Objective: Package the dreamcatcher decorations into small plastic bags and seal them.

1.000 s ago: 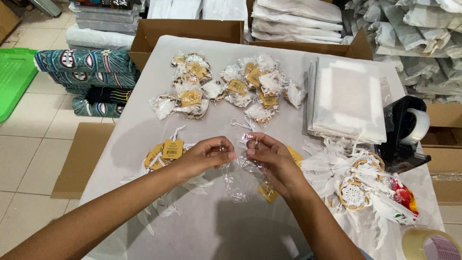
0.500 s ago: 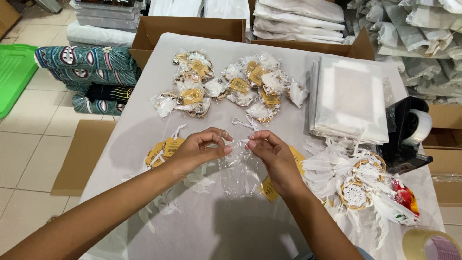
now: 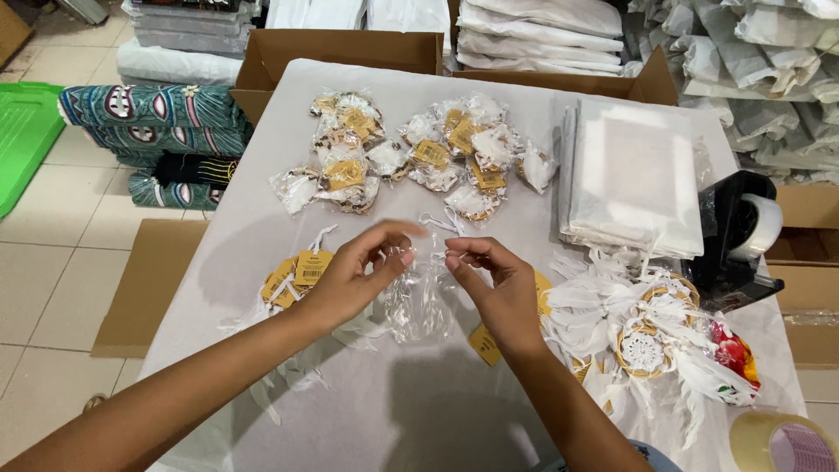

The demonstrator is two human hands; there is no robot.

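My left hand (image 3: 350,275) and right hand (image 3: 494,280) each pinch the top of a clear little bag (image 3: 419,301), so it hangs open just above the white counter (image 3: 367,411), with yellow tags (image 3: 301,269) near

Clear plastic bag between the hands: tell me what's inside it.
The clear plastic bag, pinched at its top by left hand and right hand, looks empty; crinkles hide anything small.

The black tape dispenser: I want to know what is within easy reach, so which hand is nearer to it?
Right. The right hand is on the same side of the table as the tape dispenser, though apart from it. The left hand is farther off, beyond the clear plastic bag both hands hold.
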